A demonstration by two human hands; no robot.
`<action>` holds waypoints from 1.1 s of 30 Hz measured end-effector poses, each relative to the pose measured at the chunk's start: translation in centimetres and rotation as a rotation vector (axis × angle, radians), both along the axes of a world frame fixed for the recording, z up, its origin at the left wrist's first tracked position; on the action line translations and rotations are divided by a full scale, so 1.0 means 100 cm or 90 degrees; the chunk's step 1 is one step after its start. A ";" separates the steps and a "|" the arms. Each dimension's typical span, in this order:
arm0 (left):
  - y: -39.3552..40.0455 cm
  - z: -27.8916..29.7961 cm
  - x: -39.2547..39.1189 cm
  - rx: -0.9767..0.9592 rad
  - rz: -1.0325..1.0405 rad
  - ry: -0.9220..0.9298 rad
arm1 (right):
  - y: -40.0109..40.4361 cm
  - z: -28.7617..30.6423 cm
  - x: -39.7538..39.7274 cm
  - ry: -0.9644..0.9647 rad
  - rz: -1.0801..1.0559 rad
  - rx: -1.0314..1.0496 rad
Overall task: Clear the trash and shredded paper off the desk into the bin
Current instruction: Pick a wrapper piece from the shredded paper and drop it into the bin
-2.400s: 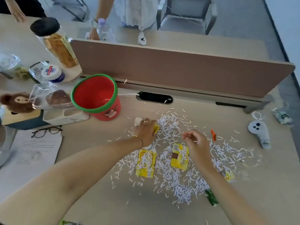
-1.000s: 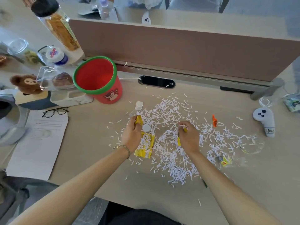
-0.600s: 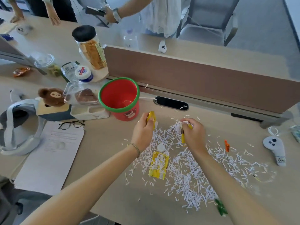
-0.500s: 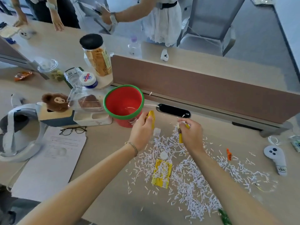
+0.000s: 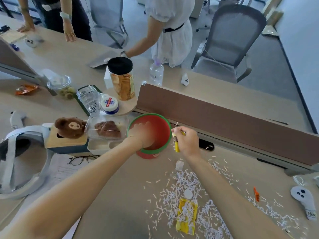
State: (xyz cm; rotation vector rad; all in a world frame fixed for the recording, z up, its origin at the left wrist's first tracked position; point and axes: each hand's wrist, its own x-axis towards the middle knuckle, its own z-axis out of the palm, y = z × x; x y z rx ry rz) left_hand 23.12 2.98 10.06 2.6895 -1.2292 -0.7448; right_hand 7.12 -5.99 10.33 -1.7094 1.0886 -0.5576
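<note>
The red bin (image 5: pixel 165 128) with a green rim stands at the back of the desk by the divider. My left hand (image 5: pixel 144 133) reaches down inside it with the fingers spread; no wrapper shows in it. Just right of the rim, my right hand (image 5: pixel 187 140) pinches a yellow wrapper (image 5: pixel 176 144) that hangs down. Shredded paper (image 5: pixel 188 183) lies scattered over the desk in front of me. Among it are another yellow wrapper (image 5: pixel 186 216), a white cap (image 5: pixel 187 193) and an orange scrap (image 5: pixel 256 193).
Left of the bin sit a clear food box (image 5: pixel 107 129), a plush bear (image 5: pixel 70 127), glasses (image 5: pixel 82 159) and a white headset (image 5: pixel 17 161). A white controller (image 5: pixel 303 200) lies at the right. The brown divider (image 5: pixel 224 121) runs behind; two people stand beyond it.
Both hands lifted yellow wrappers off the shredded paper and moved toward the bin. My left hand has gone into the bin; my right hand has reached the rim.
</note>
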 end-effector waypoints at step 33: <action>0.035 0.011 -0.023 -0.238 0.029 0.001 | -0.038 -0.009 0.009 0.091 0.034 0.145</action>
